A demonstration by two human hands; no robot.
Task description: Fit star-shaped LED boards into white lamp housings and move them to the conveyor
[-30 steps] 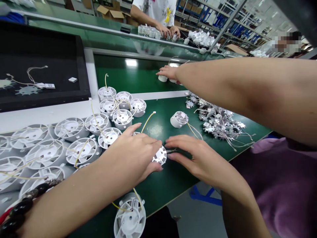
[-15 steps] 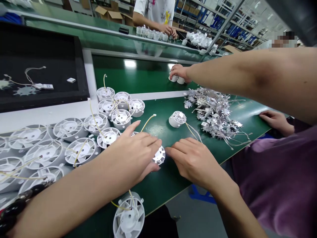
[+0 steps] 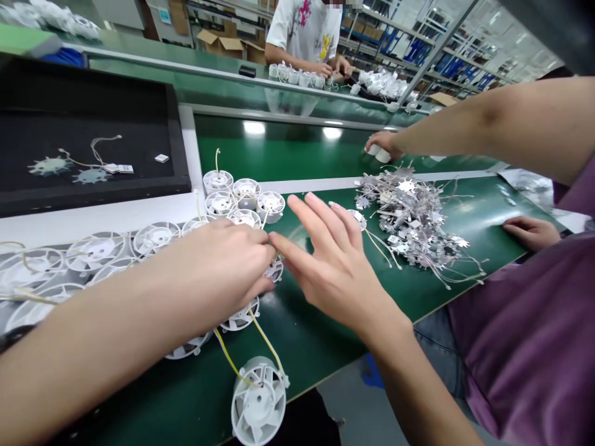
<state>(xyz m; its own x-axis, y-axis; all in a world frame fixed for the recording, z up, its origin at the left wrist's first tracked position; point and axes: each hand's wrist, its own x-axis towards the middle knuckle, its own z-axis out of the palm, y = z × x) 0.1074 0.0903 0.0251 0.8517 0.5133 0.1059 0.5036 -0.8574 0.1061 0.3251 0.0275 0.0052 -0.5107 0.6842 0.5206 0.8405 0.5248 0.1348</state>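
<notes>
A round, ribbed white fan housing shows partly, pinched between the left fingers and thumb. The right fingers spread wide just beside it.

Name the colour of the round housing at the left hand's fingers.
White; the round housing, partly covered by the left hand, shows best in the head view.

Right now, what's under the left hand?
Part of a white round housing shows past the left hand; the hand hides the rest, and anything else underneath can't be seen.
</notes>
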